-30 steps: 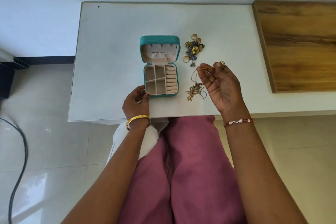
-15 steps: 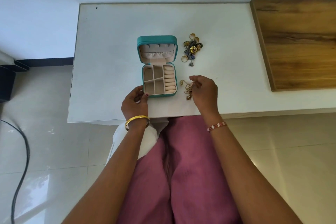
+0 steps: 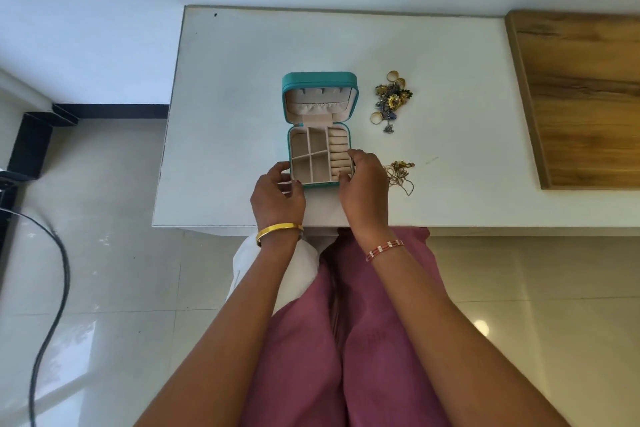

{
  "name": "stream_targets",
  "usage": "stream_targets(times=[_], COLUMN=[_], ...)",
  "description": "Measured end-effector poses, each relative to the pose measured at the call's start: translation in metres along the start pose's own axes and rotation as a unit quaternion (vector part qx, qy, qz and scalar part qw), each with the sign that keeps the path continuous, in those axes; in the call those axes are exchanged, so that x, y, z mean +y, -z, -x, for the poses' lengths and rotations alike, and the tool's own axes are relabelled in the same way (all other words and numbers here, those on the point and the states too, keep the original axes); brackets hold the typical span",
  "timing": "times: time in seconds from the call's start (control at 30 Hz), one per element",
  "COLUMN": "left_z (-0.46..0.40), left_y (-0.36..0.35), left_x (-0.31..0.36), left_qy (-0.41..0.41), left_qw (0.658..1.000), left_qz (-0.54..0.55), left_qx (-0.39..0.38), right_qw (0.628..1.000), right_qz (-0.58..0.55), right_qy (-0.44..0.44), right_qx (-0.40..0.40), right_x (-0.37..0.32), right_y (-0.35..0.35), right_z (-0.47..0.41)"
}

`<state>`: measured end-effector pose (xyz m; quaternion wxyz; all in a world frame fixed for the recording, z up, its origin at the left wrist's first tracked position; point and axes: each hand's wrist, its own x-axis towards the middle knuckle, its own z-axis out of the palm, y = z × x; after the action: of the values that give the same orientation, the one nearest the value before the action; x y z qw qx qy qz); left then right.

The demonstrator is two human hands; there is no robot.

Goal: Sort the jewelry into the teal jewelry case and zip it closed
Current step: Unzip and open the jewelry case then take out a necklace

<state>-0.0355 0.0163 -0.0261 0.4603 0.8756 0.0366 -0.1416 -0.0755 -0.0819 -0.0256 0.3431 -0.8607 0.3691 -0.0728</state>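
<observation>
The teal jewelry case (image 3: 320, 80) lies open on the white table (image 3: 242, 80), lid tilted back, beige compartments and ring rolls showing with nothing in them. My left hand (image 3: 277, 194) grips the case's near left corner. My right hand (image 3: 362, 184) holds its near right corner, fingers curled over the rim by the ring rolls. A tangle of gold chains (image 3: 400, 175) lies on the table just right of my right hand. Farther back, right of the lid, sits a pile of rings and flower-shaped pieces (image 3: 391, 99).
A wooden board (image 3: 585, 97) covers the table's right end. The table's near edge runs just below my wrists, with my lap in pink cloth under it. A black cable (image 3: 52, 288) curves over the tiled floor at left.
My right hand has laid the gold chains down on the table and moved left onto the case's near right corner. My left hand stays at the near left corner.
</observation>
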Motion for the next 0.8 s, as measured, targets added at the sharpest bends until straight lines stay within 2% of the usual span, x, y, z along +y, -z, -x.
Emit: stream_targets(times=[0.27, 0.47, 0.63, 0.8], left_z=[-0.030, -0.043, -0.047, -0.042], left_y=[0.052, 0.074, 0.076, 0.069], left_x=[-0.017, -0.030, -0.034, -0.029], left_qy=[0.023, 0.050, 0.065, 0.023], left_qw=[0.999, 0.996, 0.995, 0.995], left_qz=[-0.002, 0.025, 0.042, 0.002], left_qx=[0.034, 0.068, 0.061, 0.101], right_qw=[0.996, 0.996, 0.995, 0.990], right_qz=[0.007, -0.008, -0.038, -0.070], right_qy=[0.085, 0.082, 0.077, 0.086], right_qx=[-0.019, -0.035, -0.045, -0.091], right_x=[-0.042, -0.065, -0.067, -0.056], right_y=[-0.043, -0.065, -0.062, -0.049], right_z=[0.006, 0.010, 0.007, 0.004])
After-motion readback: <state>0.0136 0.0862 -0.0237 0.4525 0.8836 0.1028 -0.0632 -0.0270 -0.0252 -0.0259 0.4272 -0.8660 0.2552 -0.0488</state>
